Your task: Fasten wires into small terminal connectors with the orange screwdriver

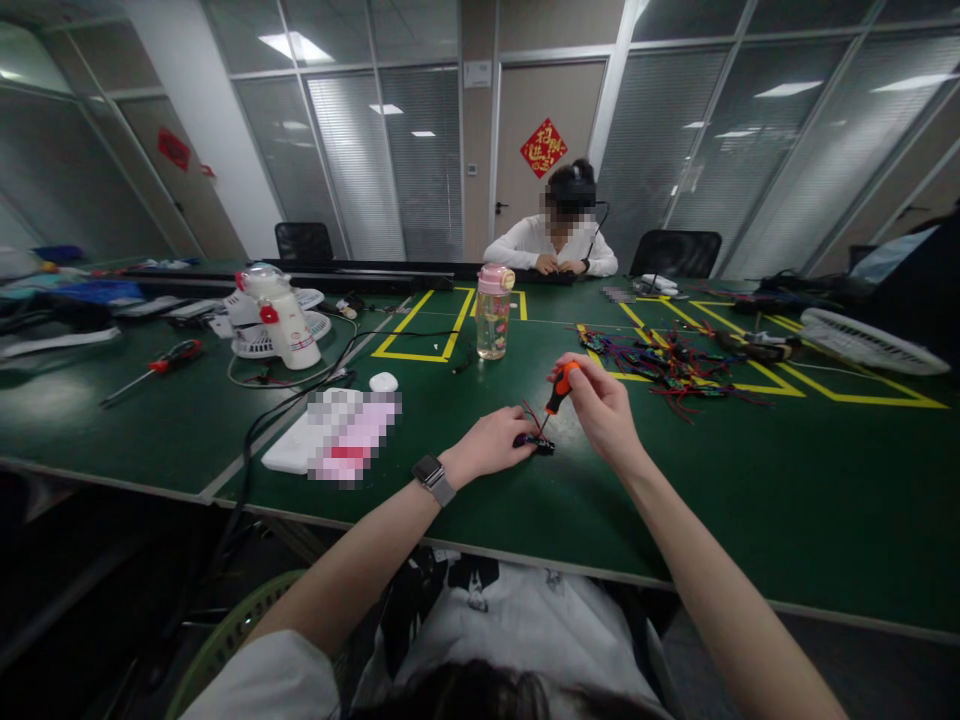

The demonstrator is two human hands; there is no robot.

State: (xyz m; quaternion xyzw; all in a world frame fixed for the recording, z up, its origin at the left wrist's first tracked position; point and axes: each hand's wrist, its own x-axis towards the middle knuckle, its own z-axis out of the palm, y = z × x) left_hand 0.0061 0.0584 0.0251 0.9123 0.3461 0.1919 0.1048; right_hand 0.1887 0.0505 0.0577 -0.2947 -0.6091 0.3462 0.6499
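My right hand (pixel 600 405) is closed around the orange and black handle of a screwdriver (pixel 555 402). Its thin shaft slants down to a small dark circuit board (pixel 546 446) with red wires, which lies on the green table (pixel 465 510). From the left, my left hand (pixel 495 440), with a watch (pixel 433 478) at the wrist, grips the board's near end between its fingers. Where exactly the screwdriver's tip meets the board is too small to tell.
A water bottle (pixel 493 315) stands beyond my hands. To the right lies a heap of wired boards (pixel 660 358). Leftward are a white case (pixel 384 382), a blurred pink item (pixel 364 435), a larger screwdriver (pixel 161 365) and cables. Another person (pixel 559 235) sits across the table.
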